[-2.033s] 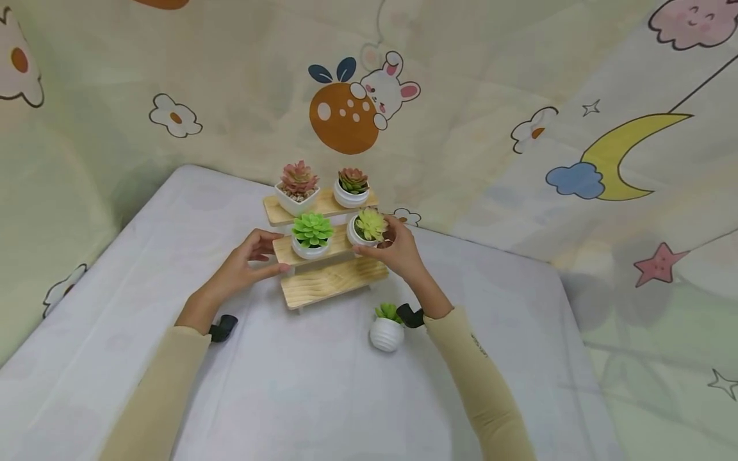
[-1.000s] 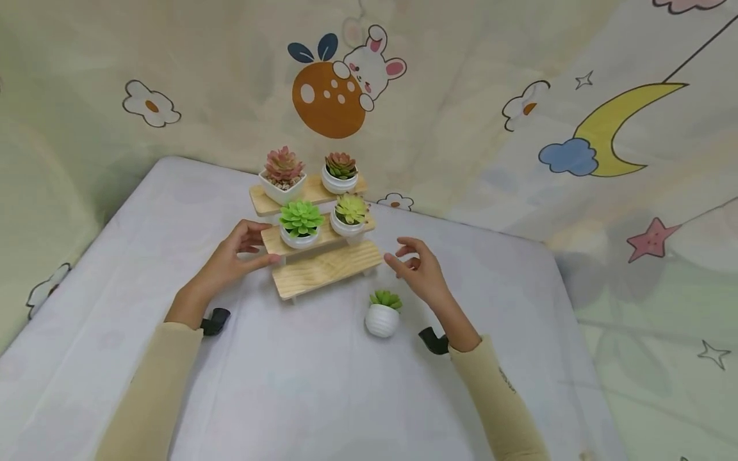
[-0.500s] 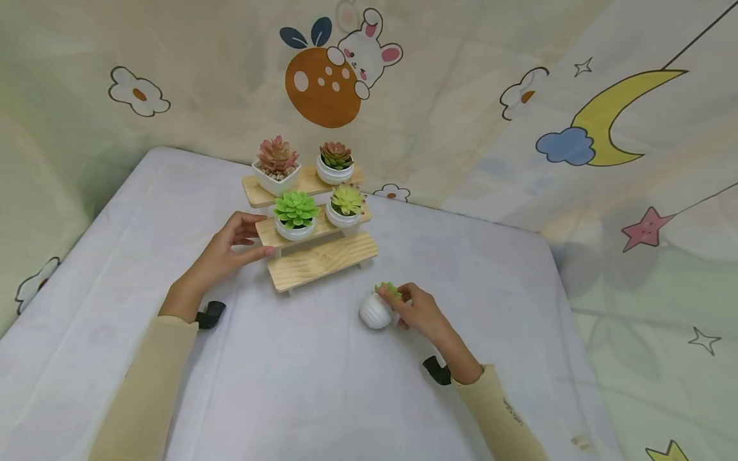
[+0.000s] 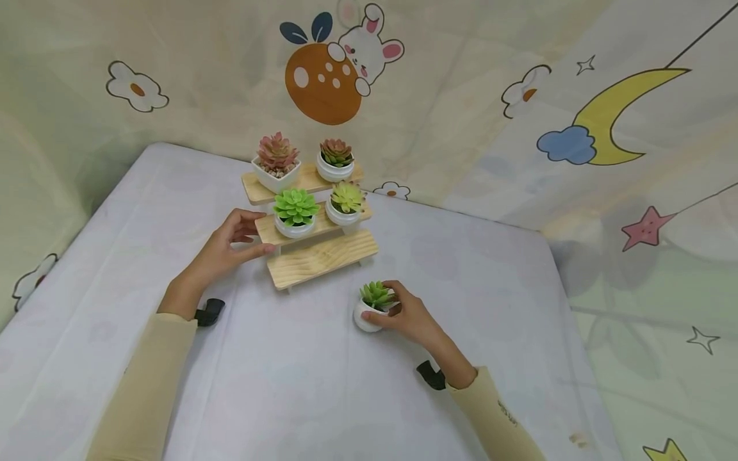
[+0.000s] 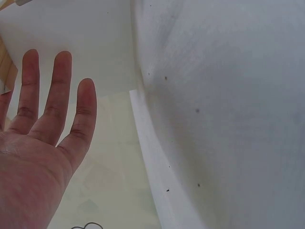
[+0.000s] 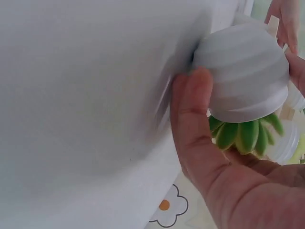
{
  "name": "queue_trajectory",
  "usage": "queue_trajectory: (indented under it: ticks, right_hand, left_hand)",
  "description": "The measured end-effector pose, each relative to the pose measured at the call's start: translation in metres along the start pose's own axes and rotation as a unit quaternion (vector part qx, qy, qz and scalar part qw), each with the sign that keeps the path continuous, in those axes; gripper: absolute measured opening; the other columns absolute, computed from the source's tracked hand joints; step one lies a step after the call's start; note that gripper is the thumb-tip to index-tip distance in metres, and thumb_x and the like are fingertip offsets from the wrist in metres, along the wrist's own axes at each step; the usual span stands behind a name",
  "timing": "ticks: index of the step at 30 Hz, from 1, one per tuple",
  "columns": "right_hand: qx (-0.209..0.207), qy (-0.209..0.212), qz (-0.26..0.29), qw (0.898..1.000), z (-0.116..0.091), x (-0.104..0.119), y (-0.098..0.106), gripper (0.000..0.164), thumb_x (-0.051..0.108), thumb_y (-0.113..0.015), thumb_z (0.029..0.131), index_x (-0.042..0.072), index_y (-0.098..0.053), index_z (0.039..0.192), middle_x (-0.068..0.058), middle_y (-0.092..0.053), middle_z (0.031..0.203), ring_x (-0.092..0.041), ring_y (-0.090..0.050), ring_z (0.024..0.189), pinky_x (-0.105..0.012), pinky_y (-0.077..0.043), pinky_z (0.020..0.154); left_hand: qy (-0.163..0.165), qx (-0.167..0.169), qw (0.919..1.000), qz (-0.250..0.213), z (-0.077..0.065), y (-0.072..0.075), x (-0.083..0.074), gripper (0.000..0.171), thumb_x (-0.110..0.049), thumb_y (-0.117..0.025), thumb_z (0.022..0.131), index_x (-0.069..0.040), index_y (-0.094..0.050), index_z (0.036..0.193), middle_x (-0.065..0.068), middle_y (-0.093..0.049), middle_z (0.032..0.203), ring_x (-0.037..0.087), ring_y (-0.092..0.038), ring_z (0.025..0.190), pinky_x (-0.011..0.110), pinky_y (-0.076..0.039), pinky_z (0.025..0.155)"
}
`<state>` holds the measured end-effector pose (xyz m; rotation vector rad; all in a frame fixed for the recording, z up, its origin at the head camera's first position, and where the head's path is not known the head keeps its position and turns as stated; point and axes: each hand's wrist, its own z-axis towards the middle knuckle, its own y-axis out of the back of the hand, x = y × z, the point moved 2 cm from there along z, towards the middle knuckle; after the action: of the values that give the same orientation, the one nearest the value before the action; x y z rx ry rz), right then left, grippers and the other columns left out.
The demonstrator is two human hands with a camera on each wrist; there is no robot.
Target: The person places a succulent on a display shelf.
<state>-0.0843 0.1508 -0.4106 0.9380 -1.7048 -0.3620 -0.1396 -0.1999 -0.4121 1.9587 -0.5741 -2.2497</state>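
Note:
A three-tier wooden plant stand point(image 4: 323, 258) stands at the back of the table. My left hand point(image 4: 221, 253) holds the left end of its middle shelf between thumb and index finger. The other fingers point(image 5: 56, 102) stretch out free in the left wrist view. In front of the stand, my right hand point(image 4: 408, 315) grips a small potted succulent point(image 4: 376, 296) with green leaves. Its ribbed white pot point(image 6: 243, 71) shows between thumb and fingers in the right wrist view. In the head view, the pot looks roughly upright, on or just over the table.
The top shelf bears a pink succulent point(image 4: 278, 157) in an angular pot and a reddish-green one point(image 4: 336, 157). On the middle shelf sit a bright green succulent point(image 4: 296, 208) and a yellow-green one point(image 4: 346, 200). A patterned cloth point(image 4: 461, 141) hangs behind the white-covered table point(image 4: 311, 397).
My right hand has left the yellow-green succulent on the middle shelf, come down toward the front, and taken hold of the green potted succulent. The left hand has stayed at the stand.

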Motion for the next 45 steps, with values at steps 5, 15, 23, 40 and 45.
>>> queue_trajectory:
  ticks: [5, 15, 23, 40, 45]
  right_hand:
    - [0.004, 0.049, 0.0, 0.999, -0.003, -0.001, -0.002, 0.067, 0.041, -0.077, 0.073, 0.021, -0.047, 0.129, -0.007, -0.062, 0.105, -0.014, -0.059, 0.087, -0.028, -0.052, 0.072]
    - [-0.025, 0.139, 0.073, 0.987, 0.002, 0.011, 0.007, 0.058, 0.018, -0.077, 0.077, 0.011, -0.049, 0.127, -0.014, -0.061, 0.112, -0.016, -0.059, 0.086, -0.022, -0.051, 0.067]
    - [-0.104, 0.25, 0.123, 0.955, 0.016, 0.072, 0.009, 0.057, 0.002, -0.073, 0.076, -0.001, -0.048, 0.126, -0.019, -0.059, 0.111, -0.013, -0.055, 0.09, -0.037, -0.054, 0.067]
    - [-0.158, 0.286, 0.064, 0.943, 0.054, 0.073, -0.02, 0.068, 0.023, -0.081, 0.072, 0.011, -0.046, 0.129, -0.005, -0.055, 0.121, -0.017, -0.057, 0.1, -0.03, -0.055, 0.075]
    - [-0.149, 0.265, 0.056, 0.951, 0.051, 0.068, -0.024, 0.072, 0.022, -0.081, 0.071, 0.008, -0.043, 0.13, -0.008, -0.052, 0.124, -0.019, -0.056, 0.101, -0.027, -0.054, 0.08]
  left_hand:
    - [0.007, 0.001, 1.0, 0.0, 0.0, -0.001, 0.001, 0.061, -0.021, -0.071, 0.083, -0.011, -0.036, 0.132, 0.014, -0.051, 0.129, 0.008, -0.046, 0.106, 0.048, -0.039, 0.097]
    - [0.014, 0.004, 0.9999, 0.001, 0.0, -0.001, 0.002, 0.061, -0.022, -0.071, 0.083, -0.012, -0.036, 0.133, 0.014, -0.05, 0.129, 0.012, -0.046, 0.108, 0.049, -0.039, 0.097]
    - [-0.005, -0.008, 0.9999, -0.006, -0.002, -0.001, 0.004, 0.058, -0.018, -0.071, 0.083, -0.01, -0.038, 0.13, 0.01, -0.051, 0.125, 0.002, -0.049, 0.104, 0.045, -0.041, 0.096]
    - [0.006, -0.002, 0.9998, -0.016, -0.004, -0.008, 0.001, 0.058, -0.022, -0.071, 0.083, -0.011, -0.039, 0.129, 0.01, -0.052, 0.125, 0.009, -0.049, 0.106, 0.046, -0.041, 0.097]
    - [0.001, -0.003, 1.0, -0.004, -0.007, -0.01, 0.002, 0.058, -0.021, -0.072, 0.082, -0.01, -0.04, 0.128, 0.008, -0.051, 0.125, 0.007, -0.05, 0.105, 0.045, -0.042, 0.097]
